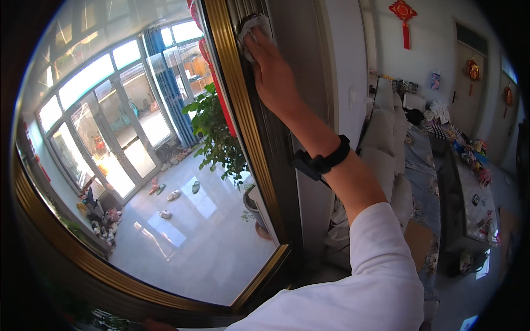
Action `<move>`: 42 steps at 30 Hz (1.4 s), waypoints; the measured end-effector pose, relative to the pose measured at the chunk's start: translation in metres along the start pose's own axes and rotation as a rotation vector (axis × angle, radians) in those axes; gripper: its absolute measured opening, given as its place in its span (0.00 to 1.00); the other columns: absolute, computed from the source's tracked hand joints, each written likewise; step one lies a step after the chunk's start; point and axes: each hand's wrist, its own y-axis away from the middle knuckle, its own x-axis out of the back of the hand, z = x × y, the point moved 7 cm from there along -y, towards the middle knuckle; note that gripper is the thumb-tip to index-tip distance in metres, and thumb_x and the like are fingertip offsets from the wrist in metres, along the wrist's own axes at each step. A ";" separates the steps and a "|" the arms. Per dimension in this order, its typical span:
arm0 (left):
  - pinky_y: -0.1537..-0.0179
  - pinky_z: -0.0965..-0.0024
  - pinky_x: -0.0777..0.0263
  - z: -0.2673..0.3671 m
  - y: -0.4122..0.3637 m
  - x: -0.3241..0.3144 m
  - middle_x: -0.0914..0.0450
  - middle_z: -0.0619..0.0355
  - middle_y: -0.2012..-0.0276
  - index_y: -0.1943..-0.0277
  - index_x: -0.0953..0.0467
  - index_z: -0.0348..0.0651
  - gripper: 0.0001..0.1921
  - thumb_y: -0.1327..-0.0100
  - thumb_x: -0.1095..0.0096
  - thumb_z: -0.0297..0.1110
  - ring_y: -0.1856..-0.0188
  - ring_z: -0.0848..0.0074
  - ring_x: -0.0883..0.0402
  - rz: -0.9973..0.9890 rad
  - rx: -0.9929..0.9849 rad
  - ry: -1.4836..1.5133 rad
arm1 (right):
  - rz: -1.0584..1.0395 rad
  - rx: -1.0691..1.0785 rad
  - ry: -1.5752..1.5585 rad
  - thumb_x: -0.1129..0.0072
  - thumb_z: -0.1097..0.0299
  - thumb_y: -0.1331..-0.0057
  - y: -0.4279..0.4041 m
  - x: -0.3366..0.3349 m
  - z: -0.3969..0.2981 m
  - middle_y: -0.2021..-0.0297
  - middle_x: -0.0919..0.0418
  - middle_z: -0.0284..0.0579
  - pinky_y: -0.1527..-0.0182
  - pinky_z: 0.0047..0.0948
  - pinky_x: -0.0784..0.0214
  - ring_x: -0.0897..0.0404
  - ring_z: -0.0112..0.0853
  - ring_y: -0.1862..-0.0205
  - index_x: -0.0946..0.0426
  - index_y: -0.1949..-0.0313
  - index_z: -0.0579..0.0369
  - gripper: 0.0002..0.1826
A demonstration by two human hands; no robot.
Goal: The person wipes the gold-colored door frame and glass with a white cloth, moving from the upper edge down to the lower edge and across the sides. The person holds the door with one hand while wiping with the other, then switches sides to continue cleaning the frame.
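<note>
My right hand (275,78) presses a crumpled white cloth (257,31) against the dark grooved frame (273,153) of a tall panel. Its fingers are spread over the cloth, near the top of the view. A gold ribbed trim (238,95) runs along the frame, just left of the hand, and borders a large shiny pane (198,256). Whether the pane is clear glass or a mirror I cannot tell. A black wrist strap with a small device (316,161) is on my right forearm. At the bottom edge a dim sliver of my left hand (159,325) shows; its fingers are hidden.
In the pane appear a potted plant (219,136), a blue curtain (165,82), glazed doors (116,132) and slippers (195,187) on tiles. To the right stand a covered sofa (379,136) and a low table (468,194) bearing toys. A red knot ornament (402,12) hangs on the wall.
</note>
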 end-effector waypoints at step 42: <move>0.41 0.52 0.34 0.020 0.046 -0.089 0.35 0.34 0.39 0.33 0.44 0.32 0.32 0.28 0.63 0.53 0.42 0.48 0.31 -0.463 -0.004 0.148 | 0.023 -1.296 -0.148 0.63 0.79 0.34 0.510 -0.016 -0.082 0.30 0.51 0.58 0.28 0.36 0.57 0.54 0.47 0.27 0.50 0.30 0.53 0.31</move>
